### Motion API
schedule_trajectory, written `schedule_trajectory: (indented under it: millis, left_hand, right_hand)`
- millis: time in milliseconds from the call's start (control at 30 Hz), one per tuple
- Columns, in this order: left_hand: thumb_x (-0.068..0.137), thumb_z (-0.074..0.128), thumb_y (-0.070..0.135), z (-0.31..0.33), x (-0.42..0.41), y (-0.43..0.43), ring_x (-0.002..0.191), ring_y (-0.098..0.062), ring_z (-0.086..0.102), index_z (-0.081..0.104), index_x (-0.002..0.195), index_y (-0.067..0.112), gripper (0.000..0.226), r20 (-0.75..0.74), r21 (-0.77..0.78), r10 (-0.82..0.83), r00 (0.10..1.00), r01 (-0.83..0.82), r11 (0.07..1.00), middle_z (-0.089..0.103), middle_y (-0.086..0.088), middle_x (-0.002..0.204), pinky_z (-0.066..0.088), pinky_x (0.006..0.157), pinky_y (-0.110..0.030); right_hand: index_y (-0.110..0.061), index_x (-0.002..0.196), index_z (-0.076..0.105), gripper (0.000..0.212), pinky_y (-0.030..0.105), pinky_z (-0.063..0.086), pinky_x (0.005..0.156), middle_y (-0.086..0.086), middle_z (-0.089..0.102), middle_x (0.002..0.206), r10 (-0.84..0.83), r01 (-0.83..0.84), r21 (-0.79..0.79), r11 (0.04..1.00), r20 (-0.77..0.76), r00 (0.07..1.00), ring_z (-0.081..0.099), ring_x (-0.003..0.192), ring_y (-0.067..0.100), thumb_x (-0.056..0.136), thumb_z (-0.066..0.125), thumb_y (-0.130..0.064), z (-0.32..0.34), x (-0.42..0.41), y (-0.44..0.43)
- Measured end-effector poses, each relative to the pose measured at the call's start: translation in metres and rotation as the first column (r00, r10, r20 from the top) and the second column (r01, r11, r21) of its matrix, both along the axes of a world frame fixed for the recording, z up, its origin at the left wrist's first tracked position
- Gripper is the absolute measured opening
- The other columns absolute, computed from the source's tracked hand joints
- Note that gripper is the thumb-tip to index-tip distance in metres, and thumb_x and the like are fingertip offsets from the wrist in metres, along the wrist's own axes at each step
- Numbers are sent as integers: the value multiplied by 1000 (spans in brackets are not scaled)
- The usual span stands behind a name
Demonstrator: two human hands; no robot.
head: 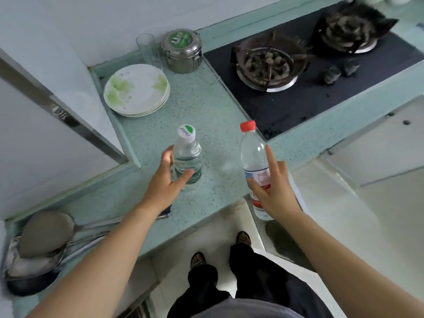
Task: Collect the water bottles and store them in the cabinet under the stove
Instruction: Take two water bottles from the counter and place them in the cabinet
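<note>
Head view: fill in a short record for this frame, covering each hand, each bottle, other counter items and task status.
left hand: grips the white-capped bottle around its body
white-capped bottle: upright, appears to stand on the countertop
right hand: holds the red-capped bottle at its label, index finger straight
red-capped bottle: upright, lifted, base past the counter edge
other items: stack of plates, glass, steel canister, gas stove
task status: both bottles in hand, neither stored yet
</note>
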State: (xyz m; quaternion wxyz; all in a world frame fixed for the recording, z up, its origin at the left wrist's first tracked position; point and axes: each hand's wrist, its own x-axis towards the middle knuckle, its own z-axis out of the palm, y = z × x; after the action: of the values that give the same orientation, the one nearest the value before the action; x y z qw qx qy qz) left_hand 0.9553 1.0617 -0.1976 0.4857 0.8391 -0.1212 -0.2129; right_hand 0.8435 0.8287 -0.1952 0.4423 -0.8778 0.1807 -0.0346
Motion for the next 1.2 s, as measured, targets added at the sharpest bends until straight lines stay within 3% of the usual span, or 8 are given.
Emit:
schedule_trajectory:
  millis: [67,133,233,333,567,733,1000,1200]
  left_hand:
    - [82,59,54,-2,5,-16,97,11,51,17,131,42,65,21,-30,-10,1000,11,1000,46,28,114,40,81,-13]
    - [86,59,45,-5,12,-35,91,4,55,22,134,33,61,77,-24,-18,997,19,1000,50,19,113,40,71,-9]
    - [87,55,46,-11,21,-62,102,-24,56,26,138,21,63,179,94,-68,982,52,994,54,-3,123,42,79,-29]
    - [85,51,55,-15,12,-80,111,-33,55,28,137,20,67,191,209,-178,965,137,968,53,-12,131,42,85,-38]
    - [81,50,64,-7,-86,-129,112,-25,55,32,134,29,66,138,233,-422,896,385,893,54,-2,129,46,83,-39]
    - [78,55,65,-14,-176,-183,100,-20,56,35,130,36,63,50,203,-511,858,492,847,55,0,119,47,80,-36]
    - [76,52,67,-16,-321,-300,110,-25,54,32,134,33,70,-51,188,-586,809,584,789,56,-1,126,47,88,-42]
    - [81,49,65,-8,-390,-379,123,-26,45,26,140,34,71,-43,174,-671,741,666,725,45,-1,140,36,85,-33]
  right_hand:
    - [-35,147,5,79,-2,40,58,-1,32,112,-95,95,-22,995,-15,995,46,75,3,89,59,-28,7,-23,1]
    - [-37,147,7,78,3,41,55,-1,33,110,-181,180,-57,982,-15,983,47,72,2,88,59,-32,10,-46,2]
    - [-46,144,4,76,10,40,59,-3,32,105,-333,328,-123,937,-20,943,49,75,7,88,56,-38,9,-82,4]
    - [-56,137,-3,78,16,40,68,-2,31,104,-469,464,-124,877,-13,883,48,82,14,88,55,-38,10,-120,7]
    - [-49,142,12,76,26,48,68,1,34,99,-703,700,-107,706,14,711,50,78,15,84,60,-39,11,-213,-1]
    - [-50,141,13,76,22,47,69,0,34,99,-800,797,-71,600,-27,600,52,79,16,83,60,-36,5,-290,-26]
    - [-44,143,18,77,19,43,68,1,35,98,-878,875,-73,478,-34,477,54,78,17,82,64,-31,3,-442,-110]
    - [-43,143,19,78,26,45,75,3,34,97,-918,914,-97,394,4,397,52,80,21,81,65,-30,13,-508,-169]
